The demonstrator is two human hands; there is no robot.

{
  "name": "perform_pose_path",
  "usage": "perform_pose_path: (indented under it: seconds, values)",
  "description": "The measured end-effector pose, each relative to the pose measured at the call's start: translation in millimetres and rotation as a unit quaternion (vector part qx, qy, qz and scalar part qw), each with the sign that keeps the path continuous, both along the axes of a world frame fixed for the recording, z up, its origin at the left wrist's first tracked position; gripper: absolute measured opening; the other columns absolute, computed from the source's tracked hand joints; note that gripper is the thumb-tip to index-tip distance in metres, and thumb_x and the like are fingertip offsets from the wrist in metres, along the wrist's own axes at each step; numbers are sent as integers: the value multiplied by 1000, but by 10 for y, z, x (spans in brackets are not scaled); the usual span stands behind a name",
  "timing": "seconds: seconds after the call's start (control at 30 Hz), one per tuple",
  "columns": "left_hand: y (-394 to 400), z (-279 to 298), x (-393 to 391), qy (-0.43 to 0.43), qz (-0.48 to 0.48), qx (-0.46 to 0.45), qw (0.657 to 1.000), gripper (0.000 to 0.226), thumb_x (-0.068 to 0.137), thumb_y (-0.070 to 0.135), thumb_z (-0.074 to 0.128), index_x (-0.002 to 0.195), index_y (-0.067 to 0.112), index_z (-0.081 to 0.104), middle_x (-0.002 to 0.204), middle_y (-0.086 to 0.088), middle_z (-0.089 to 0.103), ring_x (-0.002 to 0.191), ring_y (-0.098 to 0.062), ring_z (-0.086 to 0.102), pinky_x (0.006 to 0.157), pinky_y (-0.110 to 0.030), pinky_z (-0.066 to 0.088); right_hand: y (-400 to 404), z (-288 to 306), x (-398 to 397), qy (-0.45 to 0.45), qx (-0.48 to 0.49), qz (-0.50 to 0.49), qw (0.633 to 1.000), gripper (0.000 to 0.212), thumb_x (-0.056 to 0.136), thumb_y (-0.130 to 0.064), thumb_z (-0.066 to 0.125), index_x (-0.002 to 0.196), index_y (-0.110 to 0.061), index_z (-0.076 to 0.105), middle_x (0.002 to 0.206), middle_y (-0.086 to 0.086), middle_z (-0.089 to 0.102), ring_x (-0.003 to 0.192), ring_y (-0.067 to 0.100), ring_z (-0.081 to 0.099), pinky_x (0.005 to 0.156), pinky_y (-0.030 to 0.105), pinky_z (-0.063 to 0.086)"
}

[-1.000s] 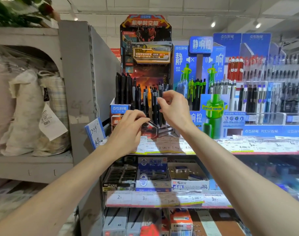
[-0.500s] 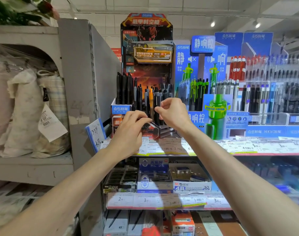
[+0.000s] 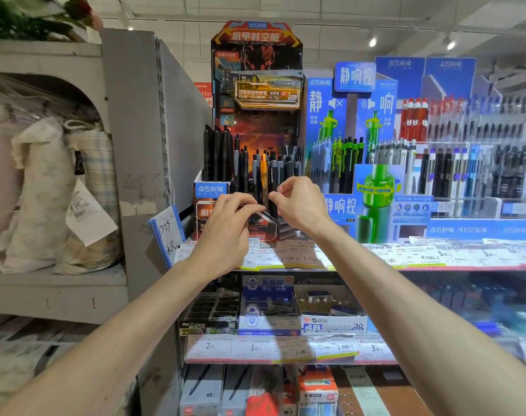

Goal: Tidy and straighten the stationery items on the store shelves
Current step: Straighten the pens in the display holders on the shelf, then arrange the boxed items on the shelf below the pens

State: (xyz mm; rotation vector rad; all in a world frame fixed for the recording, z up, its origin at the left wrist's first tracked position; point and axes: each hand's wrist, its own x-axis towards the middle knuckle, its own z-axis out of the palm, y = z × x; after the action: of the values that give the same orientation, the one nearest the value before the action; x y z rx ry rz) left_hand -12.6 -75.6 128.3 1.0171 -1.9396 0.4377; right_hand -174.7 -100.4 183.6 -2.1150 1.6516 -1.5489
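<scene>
At the front of the dark pen display [image 3: 257, 121], both hands raised to the lowest tier. Left hand [image 3: 225, 226] curled, its fingers [image 3: 249, 207] pinching something thin and dark, likely a pen, though too hidden to name. Right hand [image 3: 300, 205] curled too, thumb and forefinger pressed together at the tips; whether anything sits between them, cannot tell. Just behind both sets of fingers, upright black pens [image 3: 246, 169] packed close in stepped rows, some leaning out of line. Directly below the fingers, the price-label strip [image 3: 288, 256] along the shelf edge; further below, an eraser box [image 3: 333, 322].

Likely risks from here: a knuckle brushing the crowded rear pens and tipping several sideways, since nothing but neighbours keeps them standing. Pushing a pen into an already filled slot, forcing another one out. Losing the thin piece from a light pinch, so that it drops past the label strip onto the lower shelf. Leaning on the cardboard front, light and probably unanchored, and sliding the whole stand back or askew.
</scene>
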Motion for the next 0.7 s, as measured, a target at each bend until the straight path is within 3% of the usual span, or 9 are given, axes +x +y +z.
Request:
perform_pose_path:
  seconds: [0.1, 0.27, 0.33, 0.43, 0.57, 0.7]
  values:
    - [15, -20, -1, 10, -3, 10, 1000, 45, 91, -3, 51, 133, 14, 57, 135, 2, 47, 130, -13, 32, 113, -30, 26, 44, -64, -25, -5, 15, 15, 1000, 25, 94, -34, 62, 83, -13, 71, 70, 0, 70, 76, 16, 67, 79, 37, 56]
    - [86, -85, 42, 13, -14, 24, 1000, 42, 95, 6, 50, 136, 14, 55, 146, 4, 45, 138, -11, 29, 118, -35, 23, 219, -197, -135, 6, 25, 45, 999, 37, 95, -37, 57, 121, -12, 65, 115, 2, 70, 104, 16, 64, 94, 39, 53]
    - [147, -141, 60, 20, -14, 24, 999, 40, 97, 11, 52, 137, 15, 55, 149, 5, 43, 140, -11, 30, 118, -34, 22, 335, -299, -217, 9, 17, 61, 998, 43, 95, -40, 56, 130, -15, 59, 123, 1, 66, 108, 14, 62, 97, 39, 51]
    - [299, -303, 76, 79, -18, 33, 996, 36, 97, 14, 55, 133, 16, 57, 142, 6, 48, 135, -10, 37, 115, -36, 31, 534, -538, -345, 7, -28, 82, 996, 41, 94, -42, 57, 129, -20, 58, 125, -5, 64, 110, 9, 61, 98, 37, 51]
    - [558, -582, 78, 114, -3, 11, 993, 30, 97, 17, 57, 127, 16, 62, 132, 5, 54, 127, -11, 45, 108, -35, 38, 851, -922, -522, -11, -102, 113, 988, 31, 95, -35, 61, 122, -20, 61, 116, -8, 63, 105, 2, 59, 92, 21, 48]
    - [804, -922, 5, 168, 15, -5, 986, 27, 92, 16, 59, 118, 12, 65, 118, 1, 59, 115, -11, 53, 101, -22, 38, 992, -1386, -751, -25, -123, 112, 986, 23, 95, -31, 62, 116, -20, 63, 108, -10, 62, 105, 8, 60, 88, 31, 51]
